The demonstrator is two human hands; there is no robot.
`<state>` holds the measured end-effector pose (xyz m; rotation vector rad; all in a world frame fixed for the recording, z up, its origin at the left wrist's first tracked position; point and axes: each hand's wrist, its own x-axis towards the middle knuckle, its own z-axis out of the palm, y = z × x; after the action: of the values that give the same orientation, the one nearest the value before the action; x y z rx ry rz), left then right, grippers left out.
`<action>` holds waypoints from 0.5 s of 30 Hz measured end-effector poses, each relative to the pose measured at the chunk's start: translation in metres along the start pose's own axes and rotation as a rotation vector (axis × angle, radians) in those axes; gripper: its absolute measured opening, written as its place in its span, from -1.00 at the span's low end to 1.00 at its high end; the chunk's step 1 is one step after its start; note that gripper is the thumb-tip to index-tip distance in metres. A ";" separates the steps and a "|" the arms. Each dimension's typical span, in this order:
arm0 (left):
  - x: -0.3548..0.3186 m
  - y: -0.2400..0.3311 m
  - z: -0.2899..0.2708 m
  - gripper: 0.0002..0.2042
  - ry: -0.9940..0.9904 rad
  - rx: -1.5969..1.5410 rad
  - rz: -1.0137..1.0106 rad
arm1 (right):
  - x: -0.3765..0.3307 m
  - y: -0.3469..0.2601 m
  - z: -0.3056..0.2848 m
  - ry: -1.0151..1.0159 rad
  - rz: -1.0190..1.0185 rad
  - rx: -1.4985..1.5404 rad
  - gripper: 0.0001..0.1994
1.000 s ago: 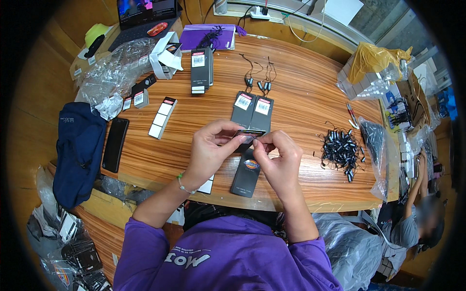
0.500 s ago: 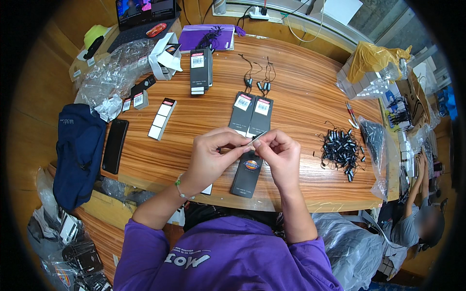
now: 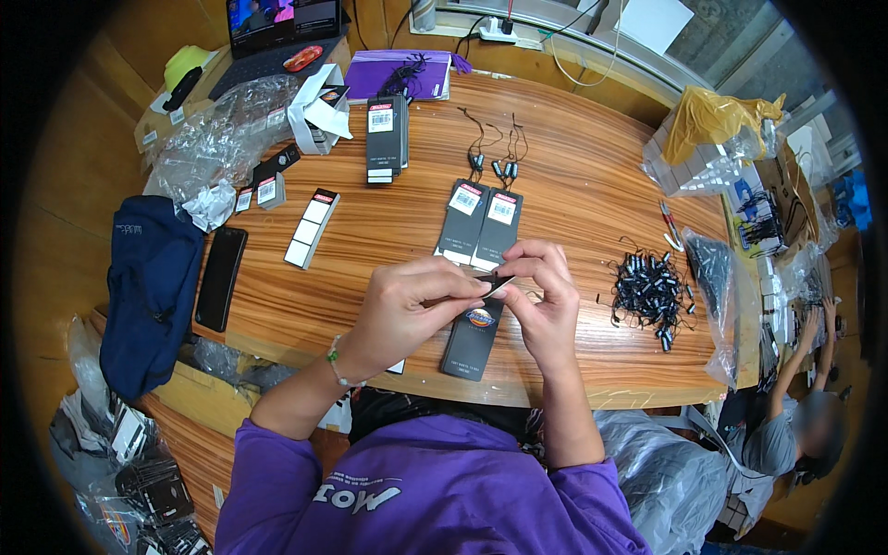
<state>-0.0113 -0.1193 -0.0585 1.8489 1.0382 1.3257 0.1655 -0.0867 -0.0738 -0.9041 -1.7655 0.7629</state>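
My left hand (image 3: 424,294) and my right hand (image 3: 544,301) meet over the table, pinching a small dark hang tag (image 3: 498,282) with a pale edge between thumbs and fingers. Much of that tag is hidden by my fingers. Right below lies a dark grey hang tag (image 3: 470,347) with a round coloured emblem, flat near the table's front edge. Just beyond my fingers, two grey hang tags (image 3: 462,222) with white barcode stickers lie side by side, their black strings (image 3: 504,148) stretching away from me.
A stack of grey tags (image 3: 381,148) stands farther back, with a strip of white labels (image 3: 313,227) left of it. At right lies a heap of black string fasteners (image 3: 652,289) beside red-handled snips (image 3: 670,222). A phone (image 3: 222,277) and navy pouch (image 3: 148,296) lie left. A co-worker's arms (image 3: 805,347) show far right.
The tag between my hands has turned so that more of its dark face shows. My right hand's fingers have shifted slightly right and up; the view has moved a little.
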 end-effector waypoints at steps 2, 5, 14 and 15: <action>0.001 0.000 -0.002 -0.83 -0.028 0.014 -0.020 | 0.001 0.002 -0.002 -0.051 0.032 0.037 -0.83; 0.000 0.000 0.000 -0.83 0.014 0.032 -0.030 | 0.001 0.004 -0.004 -0.143 0.149 0.284 -0.87; -0.002 -0.003 0.004 -0.84 -0.122 0.293 0.178 | 0.006 -0.001 -0.010 0.116 0.317 0.914 -0.90; -0.001 -0.003 0.005 -0.82 -0.109 0.278 0.131 | 0.010 -0.007 -0.013 0.177 0.296 1.017 -0.91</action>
<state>-0.0072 -0.1191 -0.0630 2.2025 1.1053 1.1851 0.1737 -0.0802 -0.0592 -0.4895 -0.8712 1.5169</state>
